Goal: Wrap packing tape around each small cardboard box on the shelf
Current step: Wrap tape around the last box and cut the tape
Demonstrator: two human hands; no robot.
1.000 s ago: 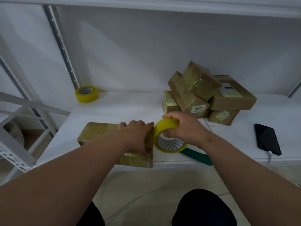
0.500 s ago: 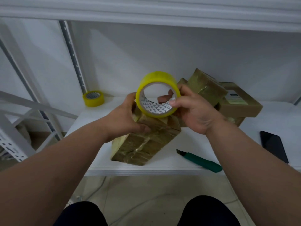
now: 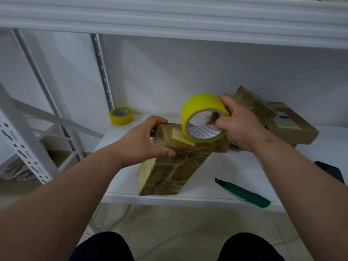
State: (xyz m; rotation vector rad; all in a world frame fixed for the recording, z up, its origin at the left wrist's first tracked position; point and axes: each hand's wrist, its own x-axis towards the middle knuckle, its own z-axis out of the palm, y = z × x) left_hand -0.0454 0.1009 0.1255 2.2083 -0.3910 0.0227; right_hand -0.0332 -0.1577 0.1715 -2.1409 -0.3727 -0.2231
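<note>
A tape-covered cardboard box [image 3: 169, 172] stands tilted on its near end at the front of the white shelf [image 3: 207, 196]. My left hand [image 3: 145, 142] grips its upper left end, thumb on the near face. My right hand [image 3: 239, 125] holds a yellow roll of packing tape [image 3: 199, 108] over the box's top right end, with a finger through the core. The roll touches the box top.
A pile of taped boxes [image 3: 290, 127] sits behind my right hand. A second yellow tape roll [image 3: 121, 116] stands at the back left. A green utility knife [image 3: 244, 193] lies at the front right, a dark phone [image 3: 329, 170] further right. Shelf uprights rise on the left.
The box went from lying flat to standing tilted on end. My right hand carried the roll up from the box's side, over the top and then to the right.
</note>
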